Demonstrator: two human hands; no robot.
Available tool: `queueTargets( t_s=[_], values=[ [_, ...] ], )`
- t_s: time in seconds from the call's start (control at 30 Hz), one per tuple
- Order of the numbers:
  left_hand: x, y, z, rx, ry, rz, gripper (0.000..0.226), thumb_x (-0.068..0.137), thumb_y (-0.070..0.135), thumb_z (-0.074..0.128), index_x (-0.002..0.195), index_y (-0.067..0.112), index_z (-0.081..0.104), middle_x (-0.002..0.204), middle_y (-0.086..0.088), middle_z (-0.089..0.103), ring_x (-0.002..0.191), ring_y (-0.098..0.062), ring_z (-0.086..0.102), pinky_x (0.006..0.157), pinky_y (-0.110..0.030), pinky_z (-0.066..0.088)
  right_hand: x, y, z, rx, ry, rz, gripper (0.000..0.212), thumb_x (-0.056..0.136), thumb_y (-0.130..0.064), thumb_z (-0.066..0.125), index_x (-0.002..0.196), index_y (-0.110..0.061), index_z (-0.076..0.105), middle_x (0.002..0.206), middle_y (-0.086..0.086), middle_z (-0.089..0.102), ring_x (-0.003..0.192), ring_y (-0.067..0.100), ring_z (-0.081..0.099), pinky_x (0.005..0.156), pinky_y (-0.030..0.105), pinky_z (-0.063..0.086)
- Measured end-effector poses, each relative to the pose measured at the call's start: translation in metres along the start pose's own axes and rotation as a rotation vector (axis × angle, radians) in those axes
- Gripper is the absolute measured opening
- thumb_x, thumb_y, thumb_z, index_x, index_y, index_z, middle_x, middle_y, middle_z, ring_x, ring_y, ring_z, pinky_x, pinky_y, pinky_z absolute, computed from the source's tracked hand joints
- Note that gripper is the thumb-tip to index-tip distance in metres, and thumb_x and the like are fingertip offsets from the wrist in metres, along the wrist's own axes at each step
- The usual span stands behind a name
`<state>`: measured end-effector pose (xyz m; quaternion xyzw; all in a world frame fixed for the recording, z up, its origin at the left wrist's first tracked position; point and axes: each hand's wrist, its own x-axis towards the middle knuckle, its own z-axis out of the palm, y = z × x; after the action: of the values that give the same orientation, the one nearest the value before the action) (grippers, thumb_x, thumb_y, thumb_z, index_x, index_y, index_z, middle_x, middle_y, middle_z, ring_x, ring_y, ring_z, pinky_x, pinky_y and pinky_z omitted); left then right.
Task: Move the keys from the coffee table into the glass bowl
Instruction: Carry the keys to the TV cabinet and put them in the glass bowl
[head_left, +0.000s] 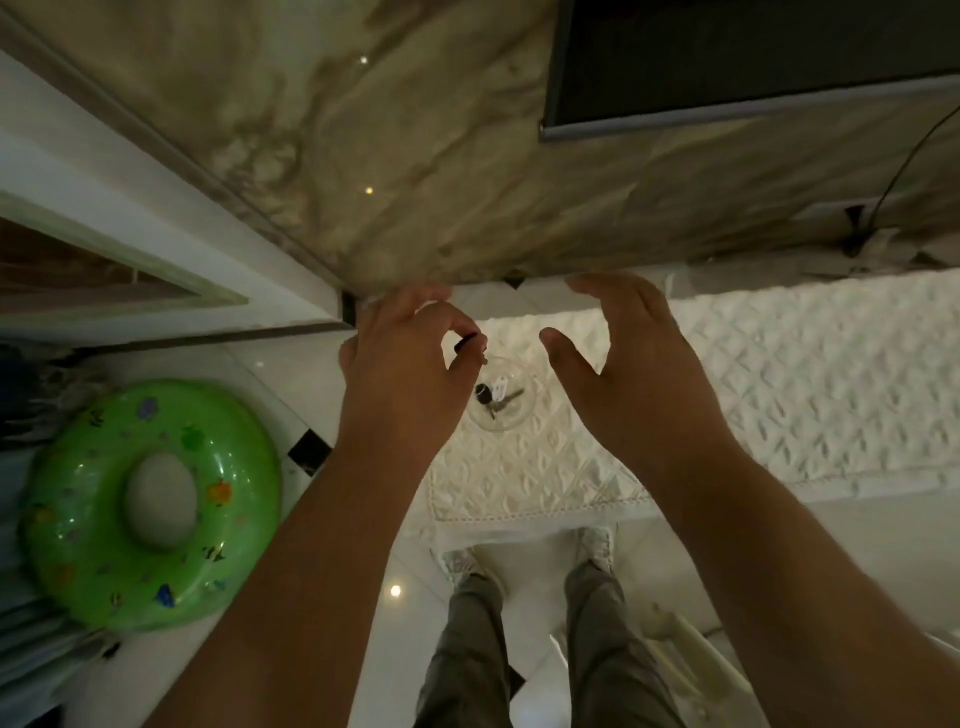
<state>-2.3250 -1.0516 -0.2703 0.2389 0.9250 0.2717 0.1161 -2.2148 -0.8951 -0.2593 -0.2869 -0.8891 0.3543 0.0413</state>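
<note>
1. Seen from above, looking down past two bare forearms to a low bench (779, 374) covered by a white quilted cloth.
2. Near the left end of that cloth, a small clear round glass bowl (500, 395). Inside it, a bunch of keys (493, 397) with a dark head and a pale tag, metal blades fanned out, the longest pointing toward the right.
3. Left hand (400, 358) above and just left of the bowl, thumb and forefinger pinched together on a small dark piece; whether that piece is a further key or a fob cannot be told. Something thin hanging below the pinch, right over the bowl's near-left rim.
4. Right hand (628, 353) above and to the right of the bowl, open, fingers spread and curved, holding nothing.
5. Key relation: bowl between the two hands and below them, the left pinch nearer, almost straight above the rim.
6. Judged from this: task near its end, with keys already in the bowl; likely left to do, only a release of the pinched piece straight down. Risk: a drop onto the rim or cloth instead of inside.
7. Around: a green inflatable swim ring (150, 499) on the pale floor to the left; the person's legs and shoes (597, 545) below.
</note>
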Motion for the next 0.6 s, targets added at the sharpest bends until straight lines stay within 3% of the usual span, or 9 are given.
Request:
queueTargets(
  t_s=[0.13, 0.23, 0.6],
  values=[
    [0.014, -0.028, 0.051, 0.04, -0.022, -0.083, 0.004, 0.083, 0.039, 0.067, 0.081, 0.04, 0.063, 0.125, 0.02, 0.056, 0.121, -0.011, 0.046, 0.098, -0.048, 0.04, 0.012, 0.028, 0.029, -0.015, -0.056, 0.006, 0.05, 0.092, -0.043, 0.062, 0.137, -0.027, 0.047, 0.142, -0.006, 0.047, 0.125, 0.017, 0.05, 0.092, 0.029, 0.041],
    [0.02, -0.044, 0.084, 0.107, -0.073, -0.129, 0.003, 0.083, 0.042, 0.065, 0.083, 0.039, 0.065, 0.126, 0.02, 0.054, 0.12, -0.01, 0.044, 0.09, -0.038, 0.03, 0.02, 0.05, 0.047, -0.029, -0.07, 0.006, 0.051, 0.092, -0.042, 0.063, 0.137, -0.026, 0.047, 0.142, -0.005, 0.047, 0.126, 0.017, 0.049, 0.093, 0.028, 0.039],
    [0.027, -0.069, 0.156, 0.23, -0.113, -0.144, 0.014, 0.087, 0.044, 0.063, 0.092, 0.034, 0.071, 0.13, 0.015, 0.057, 0.124, -0.012, 0.046, 0.093, -0.039, 0.031, 0.043, 0.09, 0.085, -0.035, -0.048, -0.024, 0.049, 0.092, -0.041, 0.064, 0.135, -0.023, 0.05, 0.139, -0.001, 0.048, 0.125, 0.018, 0.05, 0.094, 0.033, 0.046]
  ],
)
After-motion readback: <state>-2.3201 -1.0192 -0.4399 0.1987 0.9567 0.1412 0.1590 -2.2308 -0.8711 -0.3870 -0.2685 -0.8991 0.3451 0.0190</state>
